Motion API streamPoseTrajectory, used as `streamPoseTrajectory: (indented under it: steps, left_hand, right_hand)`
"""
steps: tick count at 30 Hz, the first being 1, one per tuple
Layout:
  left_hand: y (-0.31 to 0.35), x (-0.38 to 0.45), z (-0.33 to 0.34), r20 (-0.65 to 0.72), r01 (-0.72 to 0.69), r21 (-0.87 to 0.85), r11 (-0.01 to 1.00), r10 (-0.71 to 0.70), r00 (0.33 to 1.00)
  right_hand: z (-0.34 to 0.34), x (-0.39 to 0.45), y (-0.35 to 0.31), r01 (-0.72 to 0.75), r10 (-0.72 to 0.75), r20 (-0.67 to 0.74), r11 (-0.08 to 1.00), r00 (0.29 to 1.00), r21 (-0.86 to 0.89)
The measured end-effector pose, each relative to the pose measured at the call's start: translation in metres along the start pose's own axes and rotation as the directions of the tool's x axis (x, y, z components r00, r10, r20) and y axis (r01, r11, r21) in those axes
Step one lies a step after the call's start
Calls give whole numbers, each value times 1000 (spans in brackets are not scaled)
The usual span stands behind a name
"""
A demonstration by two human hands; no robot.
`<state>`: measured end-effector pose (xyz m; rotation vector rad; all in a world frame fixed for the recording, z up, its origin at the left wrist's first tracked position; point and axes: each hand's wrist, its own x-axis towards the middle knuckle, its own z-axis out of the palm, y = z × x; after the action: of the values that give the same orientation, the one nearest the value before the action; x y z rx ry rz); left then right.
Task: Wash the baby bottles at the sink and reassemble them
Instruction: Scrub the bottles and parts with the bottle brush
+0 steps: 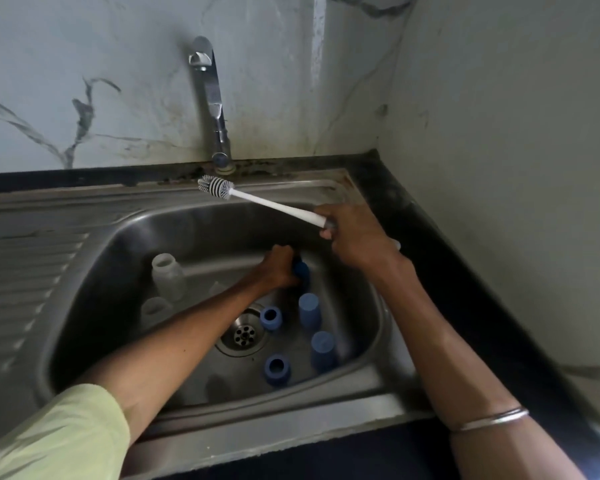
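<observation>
The clear baby bottles [168, 277] stand in the sink [94, 271] at about 9 o'clock from the drain [244, 332], their necks open and caps off; a second clear piece [155, 308] sits just below the first, too pale to make out well; they look like light, thin plastic, stiff enough to hold round the body but likely slick when wet, so the wide barrel seems a surer hold than the narrow threaded neck. The blue parts lie around the drain: two blue rings [271, 317] with open holes at 2 and 5 o'clock, and two blue caps [308, 310] standing at 3 and 4 o'clock; small, light and liable to skid on steel. The left hand [279, 268] is closed around a dark blue piece [302, 270] at 12 o'clock from the drain, down on the sink floor; what the piece is I cannot tell. The right hand [355, 237] is clamped on the handle of the bottle brush [257, 199], bristle head raised toward the tap [215, 109], from which no water is seen running. The dark table [430, 237] borders the sink at 3 o'clock.
</observation>
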<state>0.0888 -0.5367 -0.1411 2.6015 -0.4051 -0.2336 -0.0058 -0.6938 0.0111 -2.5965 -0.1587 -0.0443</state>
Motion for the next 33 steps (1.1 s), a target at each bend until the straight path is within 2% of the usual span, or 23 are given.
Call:
streamPoseTrajectory:
  steps: [8, 16, 21, 31, 33]
  left_hand:
    - [1, -1, 4, 30, 18, 30, 999, -19, 999]
    - [7, -26, -30, -148, -9, 28, 1000, 13, 989]
    - [-8, -67, -68, -168, 26, 42, 999, -19, 986]
    - [-85, -167, -128, -226, 249, 35, 968, -235, 945]
    - [-93, -178, -130, -204, 295, 42, 955, -281, 938]
  right_hand:
    - [2, 2, 2, -24, 24, -4, 999, 1000, 28]
    - [1, -7, -8, 18, -18, -15, 1000, 1000, -6]
    - [3, -12, -18, 42, -42, -4, 998, 999, -57]
    - [17, -29, -44, 107, -97, 104, 990, 990, -95]
    - [20, -29, -46, 121, -110, 110, 988, 988, -95]
